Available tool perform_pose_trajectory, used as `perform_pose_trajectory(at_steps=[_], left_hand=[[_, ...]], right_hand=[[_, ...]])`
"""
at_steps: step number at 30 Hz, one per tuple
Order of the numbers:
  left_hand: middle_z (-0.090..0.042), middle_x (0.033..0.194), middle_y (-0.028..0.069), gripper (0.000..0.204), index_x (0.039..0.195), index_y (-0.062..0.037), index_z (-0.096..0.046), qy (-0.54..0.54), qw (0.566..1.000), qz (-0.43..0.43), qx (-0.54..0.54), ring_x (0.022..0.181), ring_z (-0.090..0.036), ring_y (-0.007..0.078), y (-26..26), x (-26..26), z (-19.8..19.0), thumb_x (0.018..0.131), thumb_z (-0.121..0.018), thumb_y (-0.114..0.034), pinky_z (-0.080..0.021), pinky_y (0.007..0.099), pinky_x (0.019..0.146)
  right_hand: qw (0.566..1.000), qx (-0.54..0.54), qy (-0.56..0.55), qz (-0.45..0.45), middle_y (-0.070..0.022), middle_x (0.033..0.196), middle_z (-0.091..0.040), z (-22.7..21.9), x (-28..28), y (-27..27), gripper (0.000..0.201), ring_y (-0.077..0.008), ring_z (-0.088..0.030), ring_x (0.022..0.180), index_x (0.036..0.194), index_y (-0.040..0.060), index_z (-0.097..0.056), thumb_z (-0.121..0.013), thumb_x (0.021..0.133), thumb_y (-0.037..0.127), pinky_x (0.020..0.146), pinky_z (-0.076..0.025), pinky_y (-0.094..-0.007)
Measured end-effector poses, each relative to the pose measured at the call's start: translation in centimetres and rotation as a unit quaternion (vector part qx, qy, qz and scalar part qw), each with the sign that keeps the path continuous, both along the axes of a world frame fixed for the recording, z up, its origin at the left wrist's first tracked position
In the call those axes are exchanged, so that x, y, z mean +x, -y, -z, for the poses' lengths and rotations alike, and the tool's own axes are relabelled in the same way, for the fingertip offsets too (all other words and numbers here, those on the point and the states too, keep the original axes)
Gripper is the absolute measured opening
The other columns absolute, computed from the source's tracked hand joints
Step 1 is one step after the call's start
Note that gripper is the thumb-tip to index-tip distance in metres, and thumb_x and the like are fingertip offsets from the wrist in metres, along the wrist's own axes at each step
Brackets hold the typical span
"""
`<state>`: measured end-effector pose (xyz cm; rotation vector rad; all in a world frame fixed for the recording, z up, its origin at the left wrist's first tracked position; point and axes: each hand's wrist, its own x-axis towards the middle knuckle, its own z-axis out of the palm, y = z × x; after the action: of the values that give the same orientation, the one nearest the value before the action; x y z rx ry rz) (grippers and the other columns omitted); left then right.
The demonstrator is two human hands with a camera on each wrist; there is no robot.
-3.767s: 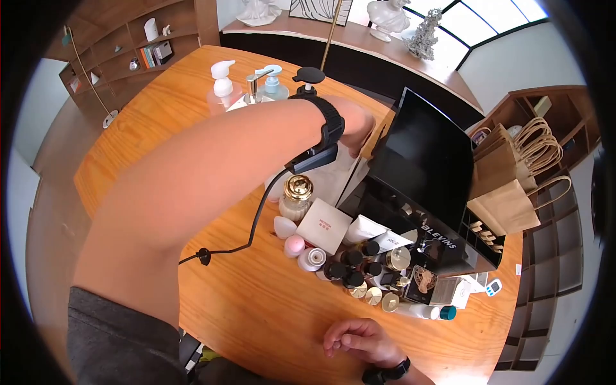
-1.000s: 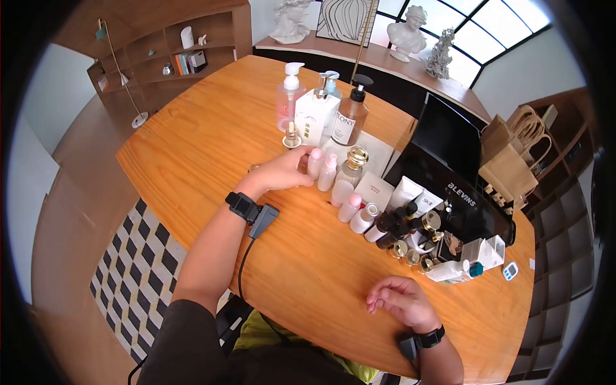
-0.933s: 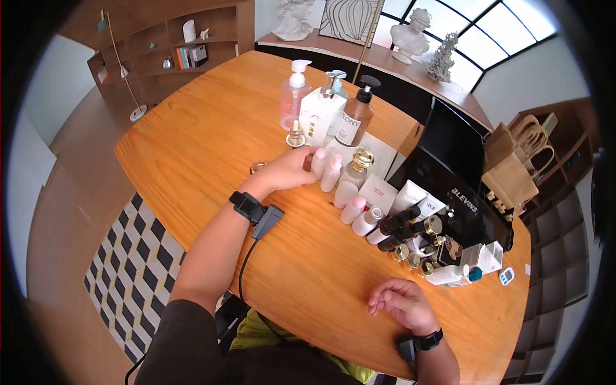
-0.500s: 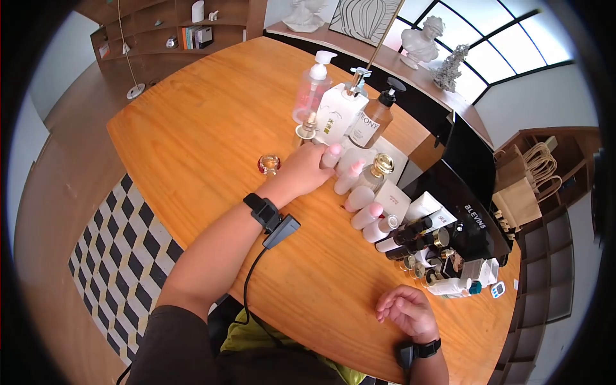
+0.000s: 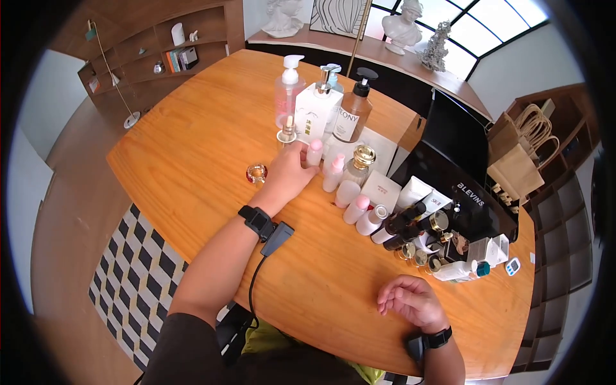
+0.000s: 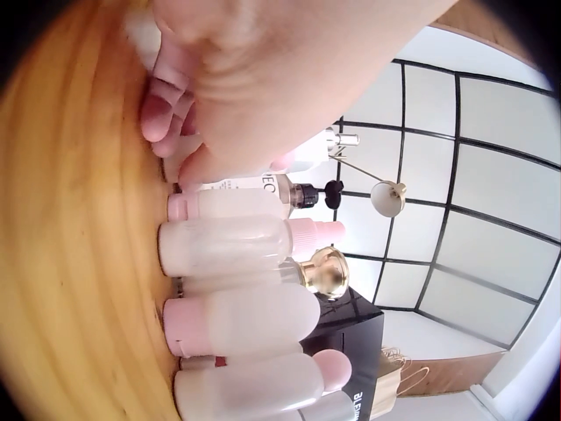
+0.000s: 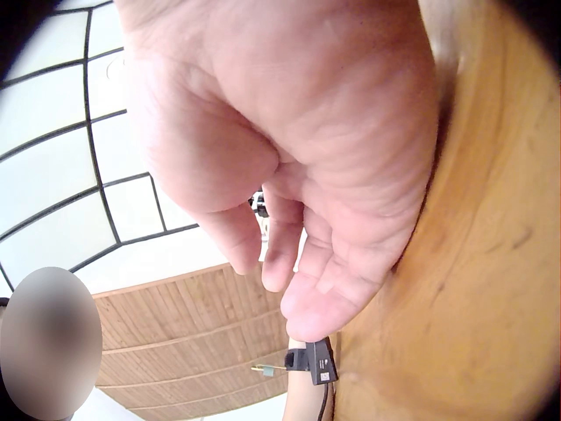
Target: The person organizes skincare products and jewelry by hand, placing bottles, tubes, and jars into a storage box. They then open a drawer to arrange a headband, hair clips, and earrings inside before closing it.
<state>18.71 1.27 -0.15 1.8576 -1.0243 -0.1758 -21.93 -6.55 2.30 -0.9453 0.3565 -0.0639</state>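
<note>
My left hand (image 5: pixel 292 169) grips a small frosted bottle with a pink cap (image 5: pixel 314 145), its fingers around the side. Just right of it stands a pink spray bottle (image 5: pixel 333 172); the left wrist view shows this spray bottle (image 6: pixel 228 247) beside more frosted bottles. Behind the hand are a white pump bottle (image 5: pixel 312 114), a brown pump bottle (image 5: pixel 352 115) and a dropper bottle (image 5: pixel 287 133). Left of the wrist lies a small amber glass piece (image 5: pixel 256 173). My right hand (image 5: pixel 416 301) rests on the table with loosely curled fingers, holding nothing.
A row of cosmetics runs right from the spray bottle: a gold-topped jar (image 5: pixel 363 157), a pale box (image 5: pixel 381 190), white tubes (image 5: pixel 417 190), dark bottles (image 5: pixel 404 218). Behind them stands a black BLEVINS box (image 5: pixel 475 183). Paper bags (image 5: pixel 516 160) stand at the right. A cable (image 5: pixel 251 289) trails from the left wrist.
My left hand has come forward from beside the black box to the pink-capped bottle. Over the last second that bottle has shifted away from the spray bottle, toward the white pump bottle. Right hand stays put.
</note>
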Motion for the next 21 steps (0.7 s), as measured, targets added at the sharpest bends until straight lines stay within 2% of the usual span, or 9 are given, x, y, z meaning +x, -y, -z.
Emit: perform_pose_trajectory(at_steps=[5, 7, 8, 11, 12, 14, 15, 17, 21], left_hand=[[-0.074, 0.098, 0.0159, 0.042, 0.120, -0.0006, -0.066, 0.069, 0.997, -0.021, 0.000, 0.094, -0.072, 0.0305, 0.2, -0.4, -0.6, 0.086, -0.084, -0.018, -0.057, 0.0404, 0.085], [-0.073, 0.092, 0.0130, 0.043, 0.121, -0.0004, -0.065, 0.021, 0.997, -0.044, 0.061, 0.084, -0.071, 0.0264, 0.1, -1.1, -1.6, 0.087, -0.085, -0.018, -0.057, 0.0382, 0.077], [-0.073, 0.092, 0.0130, 0.043, 0.121, -0.0004, -0.065, 0.022, 0.997, -0.036, 0.064, 0.084, -0.071, 0.0264, 0.2, -1.2, -1.2, 0.087, -0.085, -0.018, -0.057, 0.0382, 0.077], [-0.072, 0.085, 0.0086, 0.046, 0.121, -0.0006, -0.060, -0.051, 0.998, -0.035, 0.014, 0.077, -0.070, 0.0163, 0.2, -0.6, -0.3, 0.089, -0.086, -0.023, -0.055, 0.0333, 0.071], [-0.072, 0.085, 0.0086, 0.046, 0.121, -0.0006, -0.060, -0.049, 0.998, -0.033, 0.014, 0.077, -0.070, 0.0163, 0.1, -0.5, -0.1, 0.089, -0.086, -0.023, -0.055, 0.0333, 0.071], [-0.074, 0.086, 0.0123, 0.042, 0.111, 0.0002, -0.063, -0.075, 0.996, -0.053, 0.022, 0.080, -0.073, 0.0257, -0.2, -0.9, -0.5, 0.087, -0.086, -0.026, -0.057, 0.0383, 0.075], [-0.074, 0.086, 0.0123, 0.042, 0.111, 0.0002, -0.063, -0.074, 0.996, -0.053, 0.023, 0.080, -0.073, 0.0257, -0.4, -1.1, -0.7, 0.087, -0.086, -0.026, -0.057, 0.0383, 0.075], [-0.077, 0.092, 0.0128, 0.034, 0.105, 0.0015, -0.069, -0.004, 0.998, -0.004, 0.066, 0.083, -0.074, 0.0247, -0.6, -1.2, -1.0, 0.090, -0.083, -0.026, -0.058, 0.0370, 0.077], [-0.079, 0.099, 0.0135, 0.028, 0.107, 0.0013, -0.075, -0.012, 0.999, 0.044, 0.028, 0.088, -0.074, 0.0237, -0.3, -1.3, -0.3, 0.095, -0.078, -0.024, -0.058, 0.0362, 0.080]], right_hand=[[1.000, -0.017, -0.009, -0.002, -0.0166, 0.115, -0.073, 0.1, -0.1, 0.0, 0.023, -0.0271, -0.072, 0.101, 0.122, -0.0042, -0.066, -0.062, 0.108, 0.014, 0.089, -0.058, -0.0389], [1.000, -0.016, -0.004, -0.005, -0.0159, 0.115, -0.073, 0.0, -0.2, -0.2, 0.022, -0.0264, -0.073, 0.102, 0.122, -0.0044, -0.066, -0.062, 0.108, 0.012, 0.090, -0.058, -0.0388], [1.000, -0.013, -0.005, 0.003, -0.0159, 0.115, -0.073, -0.1, -0.3, -0.2, 0.022, -0.0264, -0.073, 0.102, 0.122, -0.0044, -0.066, -0.062, 0.108, 0.012, 0.090, -0.058, -0.0388], [1.000, -0.021, -0.003, -0.006, -0.0154, 0.114, -0.073, -0.1, 0.0, -0.2, 0.022, -0.0257, -0.073, 0.102, 0.122, -0.0046, -0.066, -0.062, 0.109, 0.012, 0.090, -0.058, -0.0381], [0.999, -0.033, -0.016, -0.003, -0.0169, 0.113, -0.073, -0.2, 0.0, -0.2, 0.023, -0.0270, -0.073, 0.100, 0.120, -0.0054, -0.066, -0.063, 0.108, 0.013, 0.088, -0.058, -0.0385], [0.999, -0.044, -0.030, -0.001, -0.0184, 0.112, -0.073, -0.4, 0.0, -0.1, 0.024, -0.0282, -0.073, 0.099, 0.118, -0.0061, -0.066, -0.064, 0.107, 0.015, 0.086, -0.059, -0.0390], [0.999, -0.043, -0.033, -0.009, -0.0167, 0.112, -0.073, -0.4, 0.0, -0.1, 0.022, -0.0261, -0.073, 0.100, 0.120, -0.0056, -0.067, -0.062, 0.108, 0.013, 0.088, -0.058, -0.0378], [0.998, -0.040, -0.034, -0.016, -0.0150, 0.111, -0.073, -0.5, -0.1, 0.0, 0.021, -0.0241, -0.072, 0.101, 0.121, -0.0051, -0.067, -0.061, 0.109, 0.011, 0.090, -0.058, -0.0366], [0.998, -0.046, -0.028, -0.029, -0.0150, 0.112, -0.074, -0.3, -0.2, 0.2, 0.021, -0.0235, -0.073, 0.101, 0.122, -0.0051, -0.067, -0.060, 0.109, 0.010, 0.091, -0.058, -0.0367]])
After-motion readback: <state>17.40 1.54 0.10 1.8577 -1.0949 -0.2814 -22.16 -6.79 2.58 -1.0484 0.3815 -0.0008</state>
